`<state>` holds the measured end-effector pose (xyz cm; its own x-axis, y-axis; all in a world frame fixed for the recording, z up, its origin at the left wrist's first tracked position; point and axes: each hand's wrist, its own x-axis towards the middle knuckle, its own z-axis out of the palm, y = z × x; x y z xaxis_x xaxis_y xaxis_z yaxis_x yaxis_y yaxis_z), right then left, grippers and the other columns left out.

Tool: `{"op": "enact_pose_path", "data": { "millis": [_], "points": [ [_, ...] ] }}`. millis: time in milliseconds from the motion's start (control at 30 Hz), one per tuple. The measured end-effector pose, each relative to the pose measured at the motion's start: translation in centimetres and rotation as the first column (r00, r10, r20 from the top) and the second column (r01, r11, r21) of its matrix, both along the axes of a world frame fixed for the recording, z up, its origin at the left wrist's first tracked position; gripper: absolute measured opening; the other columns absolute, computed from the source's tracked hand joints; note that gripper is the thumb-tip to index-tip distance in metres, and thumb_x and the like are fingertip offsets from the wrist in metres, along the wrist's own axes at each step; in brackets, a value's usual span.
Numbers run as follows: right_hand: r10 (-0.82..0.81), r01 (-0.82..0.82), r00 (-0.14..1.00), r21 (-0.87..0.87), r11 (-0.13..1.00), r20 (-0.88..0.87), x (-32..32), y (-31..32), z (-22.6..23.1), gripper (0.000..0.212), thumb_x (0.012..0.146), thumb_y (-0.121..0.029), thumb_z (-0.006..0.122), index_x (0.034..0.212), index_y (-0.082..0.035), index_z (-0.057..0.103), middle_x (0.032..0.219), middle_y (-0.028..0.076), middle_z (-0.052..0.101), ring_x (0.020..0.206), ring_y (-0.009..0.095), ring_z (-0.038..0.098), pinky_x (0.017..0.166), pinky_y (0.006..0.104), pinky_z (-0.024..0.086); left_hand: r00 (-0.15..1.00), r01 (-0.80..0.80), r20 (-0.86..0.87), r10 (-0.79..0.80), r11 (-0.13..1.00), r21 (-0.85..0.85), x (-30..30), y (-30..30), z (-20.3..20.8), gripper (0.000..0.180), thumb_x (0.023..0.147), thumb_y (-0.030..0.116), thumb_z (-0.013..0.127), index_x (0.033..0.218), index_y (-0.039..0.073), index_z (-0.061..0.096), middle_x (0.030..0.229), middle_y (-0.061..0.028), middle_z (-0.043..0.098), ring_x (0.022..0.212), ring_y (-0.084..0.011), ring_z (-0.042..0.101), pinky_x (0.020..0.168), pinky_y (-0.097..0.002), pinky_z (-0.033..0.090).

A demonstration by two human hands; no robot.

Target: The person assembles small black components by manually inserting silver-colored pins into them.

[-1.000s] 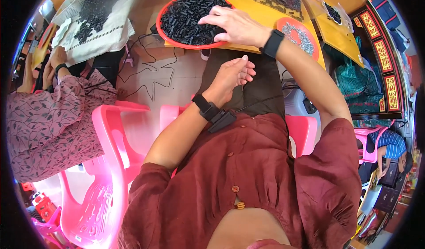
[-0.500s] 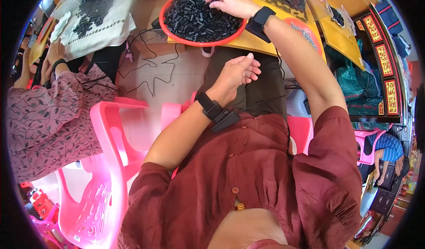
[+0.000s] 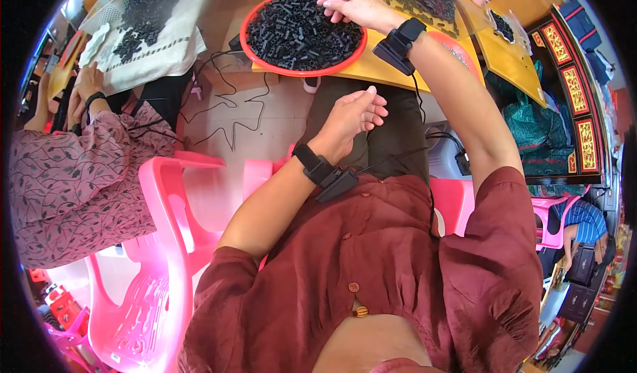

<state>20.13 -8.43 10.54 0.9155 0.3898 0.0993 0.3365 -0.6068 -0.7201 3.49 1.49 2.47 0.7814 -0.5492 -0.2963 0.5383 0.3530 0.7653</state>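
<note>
A round red basin (image 3: 245, 47) heaped with small black tube-shaped pieces (image 3: 302, 31) stands at the table's near edge. Over its right side is my right hand (image 3: 358, 5), with the fingers bent down and drawn together just above the pieces. Anything between those fingertips is too small to make out. My left hand (image 3: 348, 118) hovers over my lap, palm turned inward and thumb on top. Its fingers are curled in, and whatever they hold, if anything, is hidden. Each wrist wears a black strap with a small box.
The yellow tabletop (image 3: 381, 68) also bears a pink-red dish (image 3: 464, 51) of small silvery pieces and a clear tray (image 3: 424, 5) of dark pieces. Another person (image 3: 73, 167) sits at the left beside a pink chair (image 3: 166, 207). Black cables (image 3: 232, 104) trail over the floor.
My right hand has drawn back slightly to the right over the basin, its fingertips lifting from the pieces. The left hand stays nearly in place. The view has shifted a little.
</note>
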Motion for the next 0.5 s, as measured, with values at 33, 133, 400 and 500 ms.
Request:
{"op": "enact_pose_path", "data": {
  "millis": [33, 133, 400, 500],
  "points": [
    [-0.008, 0.008, 1.0, 0.013, 1.0, -0.004, 0.1, -0.1, 0.0, 0.021, 0.088, -0.018, 0.054, 0.103, -0.007, 0.064, 0.083, 0.002, 0.065, 0.07, 0.009, 0.061, 0.061, 0.0222, 0.049, 1.0, 0.0, -0.001, 0.0, 1.0, -0.002, 0.1, 0.0, 0.0, 0.028, 0.093, 0.033, 0.047, 0.09, 0.008, 0.059, 0.079, -0.0003, 0.061, 0.068, -0.0068, 0.056, 0.061, -0.0183, 0.042],
    [-0.019, 0.019, 1.0, 0.002, 1.0, -0.008, -0.2, -0.4, 0.0, 0.021, 0.088, -0.018, 0.055, 0.104, -0.007, 0.064, 0.083, 0.003, 0.065, 0.071, 0.009, 0.061, 0.063, 0.0222, 0.049, 1.0, -0.001, -0.005, 0.001, 1.0, -0.001, 0.2, 0.0, -0.1, 0.028, 0.093, 0.033, 0.047, 0.09, 0.008, 0.059, 0.079, -0.0003, 0.061, 0.068, -0.0071, 0.056, 0.061, -0.0183, 0.042],
    [0.289, -0.223, 0.876, -0.208, 0.953, 0.387, -1.6, 1.8, -0.6, 0.022, 0.078, -0.022, 0.063, 0.094, -0.007, 0.066, 0.088, 0.01, 0.065, 0.081, 0.021, 0.062, 0.074, 0.0302, 0.048, 1.0, -0.009, -0.019, 0.009, 1.0, 0.02, 0.2, -0.1, 0.2, 0.028, 0.093, 0.033, 0.047, 0.09, 0.008, 0.058, 0.078, -0.0001, 0.061, 0.068, -0.007, 0.056, 0.062, -0.0185, 0.042],
    [0.488, -0.371, 0.74, -0.324, 0.87, 0.463, -2.8, 4.3, -1.5, 0.025, 0.071, -0.028, 0.066, 0.09, -0.012, 0.067, 0.094, 0.013, 0.058, 0.094, 0.03, 0.054, 0.084, 0.0379, 0.043, 1.0, -0.01, -0.023, 0.01, 1.0, 0.023, 0.1, 0.1, 0.4, 0.028, 0.093, 0.033, 0.046, 0.09, 0.008, 0.058, 0.078, -0.0001, 0.06, 0.068, -0.007, 0.055, 0.062, -0.0187, 0.042]
  ]
}}
